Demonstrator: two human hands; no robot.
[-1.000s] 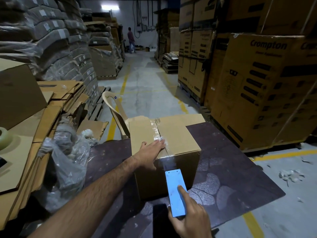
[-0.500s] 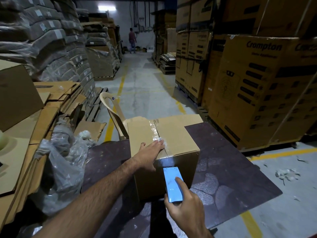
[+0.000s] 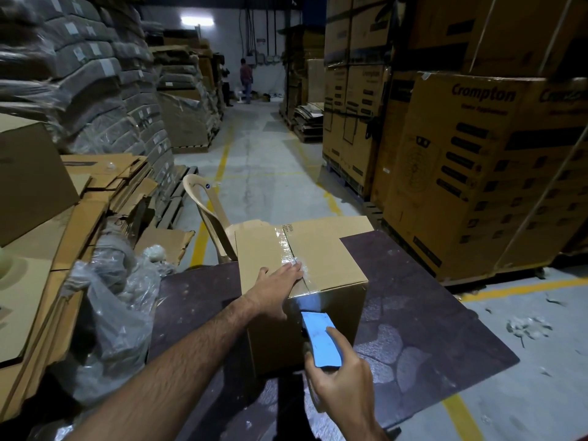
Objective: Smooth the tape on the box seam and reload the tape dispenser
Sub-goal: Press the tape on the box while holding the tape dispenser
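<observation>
A brown cardboard box (image 3: 327, 249) stands on a dark table (image 3: 429, 329). Clear tape (image 3: 284, 246) runs along its top seam and down the near face. My left hand (image 3: 276, 288) lies flat on the box top, fingers spread, fingertips on the tape near the front edge. My right hand (image 3: 342, 381) grips a blue tape dispenser (image 3: 321, 340), whose head sits against the box's near face just below the top edge.
A crumpled plastic bag (image 3: 108, 313) and stacked flat cardboard (image 3: 47, 249) lie at left. A beige plastic chair (image 3: 206, 211) stands behind the box. Large printed cartons (image 3: 483, 173) on pallets line the right. A person (image 3: 245, 79) stands far down the aisle.
My right hand has drawn the dispenser slightly up and closer to the box's near face. My left hand stays pressed on the tape.
</observation>
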